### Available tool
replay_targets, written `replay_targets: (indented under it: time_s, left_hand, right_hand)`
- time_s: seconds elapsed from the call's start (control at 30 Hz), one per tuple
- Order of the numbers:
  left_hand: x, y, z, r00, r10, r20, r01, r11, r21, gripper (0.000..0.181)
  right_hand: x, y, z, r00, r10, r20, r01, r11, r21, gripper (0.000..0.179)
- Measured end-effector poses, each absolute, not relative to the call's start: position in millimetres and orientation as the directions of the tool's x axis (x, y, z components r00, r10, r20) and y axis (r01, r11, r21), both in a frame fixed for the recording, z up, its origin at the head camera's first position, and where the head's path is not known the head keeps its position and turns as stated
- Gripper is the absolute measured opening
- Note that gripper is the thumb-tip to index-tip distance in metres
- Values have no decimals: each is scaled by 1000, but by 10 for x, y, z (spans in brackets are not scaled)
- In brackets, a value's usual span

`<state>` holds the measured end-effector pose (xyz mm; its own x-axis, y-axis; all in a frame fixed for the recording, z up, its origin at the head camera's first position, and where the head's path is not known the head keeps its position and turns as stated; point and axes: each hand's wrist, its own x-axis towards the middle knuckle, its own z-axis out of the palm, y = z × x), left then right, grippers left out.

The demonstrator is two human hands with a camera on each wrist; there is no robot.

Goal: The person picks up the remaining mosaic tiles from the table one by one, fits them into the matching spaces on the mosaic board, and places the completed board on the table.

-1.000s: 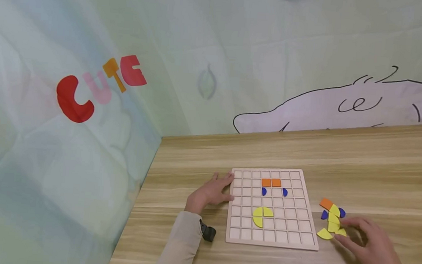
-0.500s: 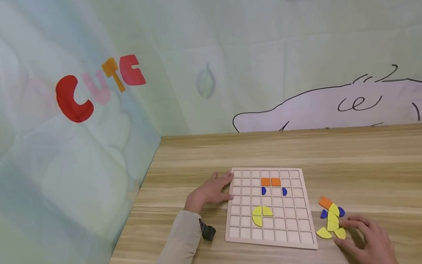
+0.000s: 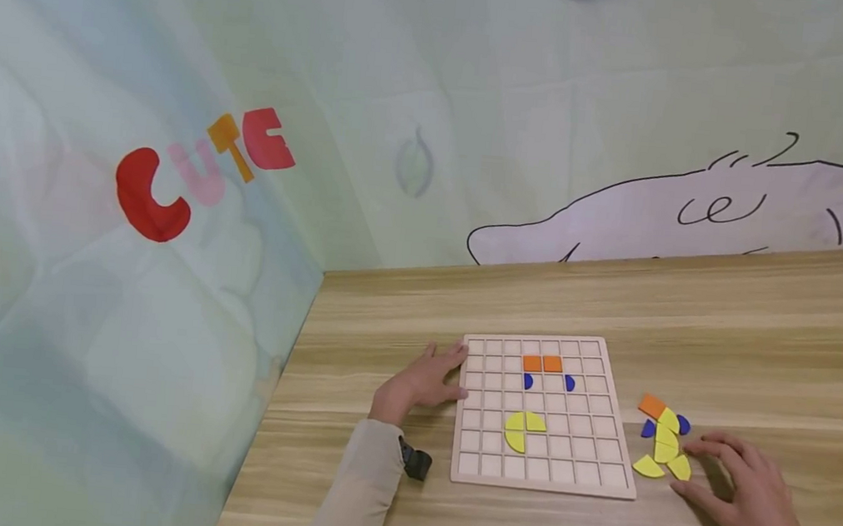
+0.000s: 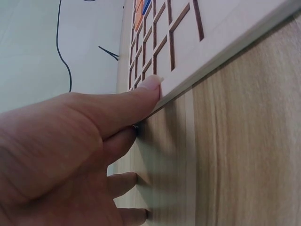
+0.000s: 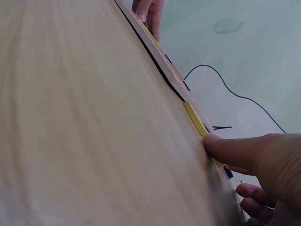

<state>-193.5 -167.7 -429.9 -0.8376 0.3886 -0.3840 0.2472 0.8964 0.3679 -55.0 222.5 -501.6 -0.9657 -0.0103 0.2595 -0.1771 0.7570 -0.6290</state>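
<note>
Currently right hand [image 3: 749, 496] is nearer: fingers parted, contact unclear, yellow quarter piece [image 3: 680, 467] just left of them on surface [image 3: 773, 369], beside grid board [image 3: 560, 448]; left hand [image 3: 420, 382], fingers spread, touches board's left edge.

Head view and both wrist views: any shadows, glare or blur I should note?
Head view: fairly even light, a soft shadow on the tabletop under the right hand; left wrist view: a shadow falls beside the board, near the left hand; right wrist view: the tabletop's grain looks smeared, while the yellow piece has a fairly crisp edge.
</note>
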Motion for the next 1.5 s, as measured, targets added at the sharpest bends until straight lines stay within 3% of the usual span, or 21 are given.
replay_targets:
  time_s: [0.57, 1.03, 1.5]
  left_hand:
    - [-1925, -1675, -4273, -836, 389, -388, 242, 895, 376, 72]
    - [-1935, -1666, -4287, -843, 372, -389, 224, 899, 376, 73]
    - [-1934, -1663, -4279, -844, 368, -391, 220, 901, 374, 73]
  right_hand:
    - [-552, 2240, -5015, -959, -24, 283, -200, 765, -612, 36]
    - [-574, 2214, -4993, -921, -83, 380, -293, 791, -537, 37]
    - [-559, 2232, -4975, -940, -102, 327, -269, 808, -523, 45]
